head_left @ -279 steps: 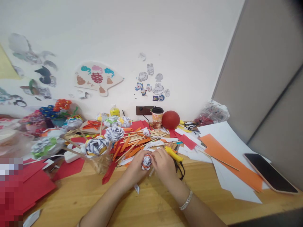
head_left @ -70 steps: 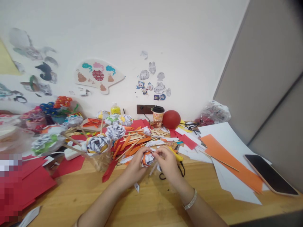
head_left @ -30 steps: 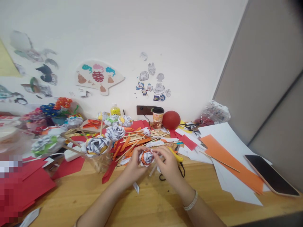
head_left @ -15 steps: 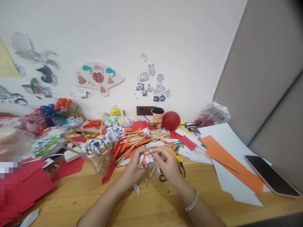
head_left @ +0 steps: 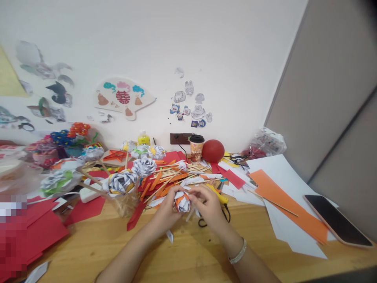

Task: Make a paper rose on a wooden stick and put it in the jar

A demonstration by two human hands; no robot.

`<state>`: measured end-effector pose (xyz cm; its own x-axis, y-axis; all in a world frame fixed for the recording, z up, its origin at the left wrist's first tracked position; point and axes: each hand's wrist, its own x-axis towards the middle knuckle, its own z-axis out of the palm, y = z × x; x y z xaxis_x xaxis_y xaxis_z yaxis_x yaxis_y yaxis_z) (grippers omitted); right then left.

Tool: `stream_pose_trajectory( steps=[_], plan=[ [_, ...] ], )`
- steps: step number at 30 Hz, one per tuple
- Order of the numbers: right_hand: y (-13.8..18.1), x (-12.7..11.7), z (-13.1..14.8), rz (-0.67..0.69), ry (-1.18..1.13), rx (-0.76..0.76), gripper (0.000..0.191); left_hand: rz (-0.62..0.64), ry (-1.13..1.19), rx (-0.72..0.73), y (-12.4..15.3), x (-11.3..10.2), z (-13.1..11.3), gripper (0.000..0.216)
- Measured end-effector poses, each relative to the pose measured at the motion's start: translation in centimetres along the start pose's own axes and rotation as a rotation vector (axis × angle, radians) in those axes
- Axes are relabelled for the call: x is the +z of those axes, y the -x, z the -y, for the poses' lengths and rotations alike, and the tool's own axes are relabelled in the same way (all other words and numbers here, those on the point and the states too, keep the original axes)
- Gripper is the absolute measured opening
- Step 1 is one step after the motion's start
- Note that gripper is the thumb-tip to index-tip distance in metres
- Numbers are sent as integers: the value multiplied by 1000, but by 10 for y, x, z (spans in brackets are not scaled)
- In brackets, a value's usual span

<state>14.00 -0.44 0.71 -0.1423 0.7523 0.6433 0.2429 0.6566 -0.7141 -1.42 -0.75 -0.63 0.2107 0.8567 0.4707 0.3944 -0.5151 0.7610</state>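
Paper rose (head_left: 182, 201) lower now, stem (head_left: 191, 214) down-right

The left hand (head_left: 165, 209) partly hides the paper flower (head_left: 183, 201); pixelation (head_left: 13, 236) masks some red paper (head_left: 48, 230)

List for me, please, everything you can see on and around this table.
rose: one, white-grey and orange, between both hands
stemmed roses: several, white-grey, left of the hands
sticks: many, wooden, piled behind the hands
glue gun: one, yellow, right of the hands
cup: one, patterned with black lid, at the back
ball: one, red, beside the cup
phone: one, black, far right
orange sheet: one, on white paper, right
red paper: several sheets, left
table: one, wooden
left hand: holds the rose
right hand: pinches the rose; silver bracelet on the wrist
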Motion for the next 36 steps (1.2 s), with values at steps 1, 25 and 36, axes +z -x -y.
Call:
stream_pose_trajectory(
  steps=[1, 25, 36],
  plan=[
    [0, -1, 0, 4, 11, -11, 6, 22, -4, 7, -1, -1, -1, 38],
    [-1, -6, -8, 33, 550, -381, 16, 106, 33, -35, -1, -1, -10, 40],
    [-2, -3, -9, 41, 654, -489, 20, 119, 17, -32, -1, 1, -8, 37]
  ],
)
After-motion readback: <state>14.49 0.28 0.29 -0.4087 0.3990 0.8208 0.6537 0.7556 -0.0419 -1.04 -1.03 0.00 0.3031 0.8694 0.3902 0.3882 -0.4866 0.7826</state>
